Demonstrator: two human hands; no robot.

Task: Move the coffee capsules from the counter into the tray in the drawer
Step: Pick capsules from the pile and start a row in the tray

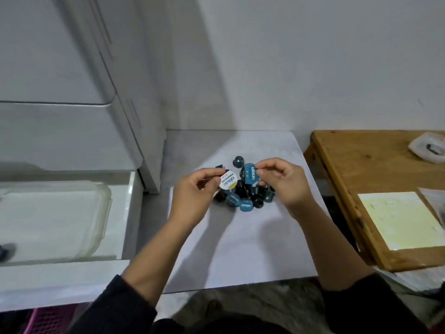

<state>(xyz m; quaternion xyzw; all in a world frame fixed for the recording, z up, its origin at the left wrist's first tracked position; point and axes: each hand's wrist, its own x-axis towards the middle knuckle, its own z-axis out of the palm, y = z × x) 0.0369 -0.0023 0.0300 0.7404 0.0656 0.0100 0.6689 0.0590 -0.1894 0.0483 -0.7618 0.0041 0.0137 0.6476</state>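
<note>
A heap of several dark and blue coffee capsules lies on the grey counter. My left hand pinches a white-lidded capsule just above the heap's left side. My right hand pinches a blue-lidded capsule above the heap's top. One loose blue capsule sits behind the heap. The clear plastic tray lies in the open white drawer at the left, well apart from both hands.
A tall white cabinet stands behind the drawer. A wooden table at the right carries a pale yellow sheet and a plastic bag. A pink basket shows at the bottom left.
</note>
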